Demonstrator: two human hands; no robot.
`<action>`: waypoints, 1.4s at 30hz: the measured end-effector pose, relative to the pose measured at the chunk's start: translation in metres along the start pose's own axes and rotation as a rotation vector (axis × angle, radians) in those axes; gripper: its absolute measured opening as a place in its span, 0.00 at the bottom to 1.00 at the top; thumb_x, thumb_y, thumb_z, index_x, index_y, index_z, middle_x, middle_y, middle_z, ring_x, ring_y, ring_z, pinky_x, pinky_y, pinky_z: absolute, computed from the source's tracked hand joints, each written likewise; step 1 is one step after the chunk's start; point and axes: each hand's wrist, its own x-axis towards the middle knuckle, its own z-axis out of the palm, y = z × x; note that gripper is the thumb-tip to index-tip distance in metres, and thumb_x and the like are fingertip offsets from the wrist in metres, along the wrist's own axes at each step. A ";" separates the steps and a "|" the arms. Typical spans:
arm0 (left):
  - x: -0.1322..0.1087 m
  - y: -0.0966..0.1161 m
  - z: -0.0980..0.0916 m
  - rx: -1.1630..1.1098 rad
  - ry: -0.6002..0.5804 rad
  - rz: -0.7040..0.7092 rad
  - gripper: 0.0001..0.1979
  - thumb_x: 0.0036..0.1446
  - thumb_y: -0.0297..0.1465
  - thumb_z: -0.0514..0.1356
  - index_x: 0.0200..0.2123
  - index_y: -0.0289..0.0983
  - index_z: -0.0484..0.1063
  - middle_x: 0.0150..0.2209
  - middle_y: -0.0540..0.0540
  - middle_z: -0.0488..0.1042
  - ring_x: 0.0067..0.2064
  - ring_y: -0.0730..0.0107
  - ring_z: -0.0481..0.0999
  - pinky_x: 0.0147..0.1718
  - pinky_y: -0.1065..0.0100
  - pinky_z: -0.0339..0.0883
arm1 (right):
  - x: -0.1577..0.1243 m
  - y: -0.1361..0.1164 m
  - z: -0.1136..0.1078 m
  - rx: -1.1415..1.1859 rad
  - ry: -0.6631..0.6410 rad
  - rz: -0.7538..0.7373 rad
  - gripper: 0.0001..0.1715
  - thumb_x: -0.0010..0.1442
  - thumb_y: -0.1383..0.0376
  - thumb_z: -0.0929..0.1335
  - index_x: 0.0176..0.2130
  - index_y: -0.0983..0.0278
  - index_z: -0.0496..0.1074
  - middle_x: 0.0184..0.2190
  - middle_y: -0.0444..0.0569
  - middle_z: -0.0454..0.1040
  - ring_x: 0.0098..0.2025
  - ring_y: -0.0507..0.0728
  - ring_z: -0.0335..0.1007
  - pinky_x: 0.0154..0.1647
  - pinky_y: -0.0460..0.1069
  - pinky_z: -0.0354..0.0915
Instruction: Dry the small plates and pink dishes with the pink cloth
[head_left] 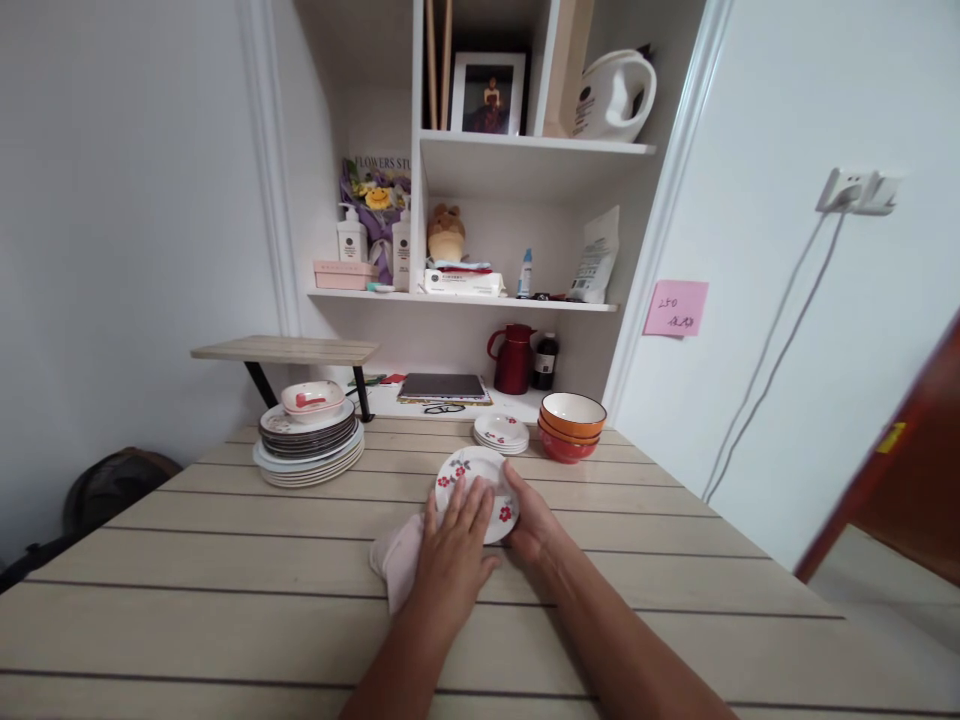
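One small bowl (313, 397) with a red mark tops the pile of plates (309, 446) at the far left, just in front of a low riser (285, 348). That pile mixes narrower, dark-edged plates with wider pale ones below, so a knock from a sleeve or a bump to the table (675, 575) could make the bowl slide or the upper plates shift.

Nearer and to the right, a pale pink cloth (397, 562) lies bunched beside and partly beneath the left hand (457, 540). Whether any of it is pinched there cannot be told; a loose fold could catch and drag at the plate's edge. The left hand is spread flat, fingers extended across the face of the floral plate (501, 503), which is at the middle of the table, tilted toward the person. Pressing hard on one side might twist it, since the grip looks one-sided.

Beyond it sits a short stack of small plates (501, 433); if the held plate swung far, its rim could chip against them. The right hand (534, 520) grasps the floral plate by its right edge, and a damp or smooth rim could slip from that hold. Farther right, nested bowls (571, 430) stand near the small plates, where a careless forearm or elbow could nudge both stacks together.
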 end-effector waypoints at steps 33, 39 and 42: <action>0.005 0.003 -0.017 0.131 0.014 -0.344 0.41 0.51 0.26 0.58 0.68 0.33 0.47 0.70 0.38 0.46 0.71 0.55 0.43 0.65 0.38 0.41 | 0.009 0.019 0.008 0.077 -0.048 -0.043 0.30 0.63 0.51 0.65 0.55 0.69 0.70 0.48 0.57 0.78 0.51 0.61 0.75 0.57 0.56 0.65; 0.003 0.015 -0.011 0.093 0.049 -0.111 0.32 0.57 0.22 0.49 0.66 0.32 0.53 0.70 0.41 0.48 0.71 0.59 0.43 0.66 0.45 0.46 | 0.008 0.004 -0.002 0.183 -0.080 -0.069 0.34 0.64 0.48 0.61 0.56 0.71 0.68 0.47 0.60 0.78 0.51 0.61 0.75 0.56 0.56 0.66; 0.001 0.018 -0.012 0.048 0.044 0.011 0.33 0.58 0.22 0.47 0.67 0.39 0.52 0.70 0.48 0.48 0.71 0.62 0.42 0.67 0.45 0.45 | 0.005 0.000 -0.002 0.159 -0.060 -0.025 0.36 0.65 0.47 0.60 0.56 0.73 0.68 0.44 0.61 0.79 0.47 0.61 0.77 0.55 0.55 0.67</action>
